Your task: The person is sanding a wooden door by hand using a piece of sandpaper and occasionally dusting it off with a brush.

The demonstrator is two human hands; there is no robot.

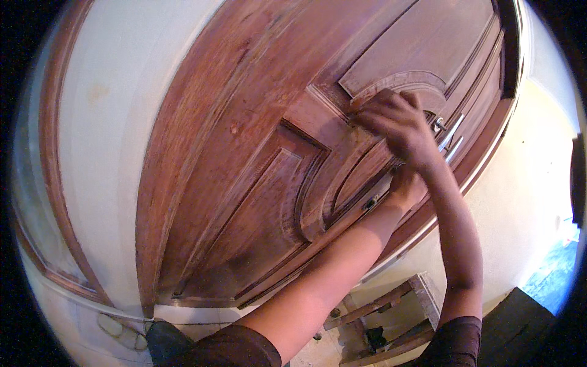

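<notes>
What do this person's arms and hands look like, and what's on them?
Dark short sleeves leave both forearms bare, with no watch or bracelet in sight. The right hand is ungloved. The left hand is partly hidden, so I can't rule out rings.

Light tiled floor [326, 352] | wooden frame [380, 304] | pale footwear, lower left [112, 326]

Left of the right grip [396, 127], a pale wall [116, 104] is bordered by wooden trim [50, 122]. To the grip's right, a cream wall [513, 202] is brightly lit. Below it, a slatted wooden rack [370, 309] is seen above light flooring [330, 352].
</notes>
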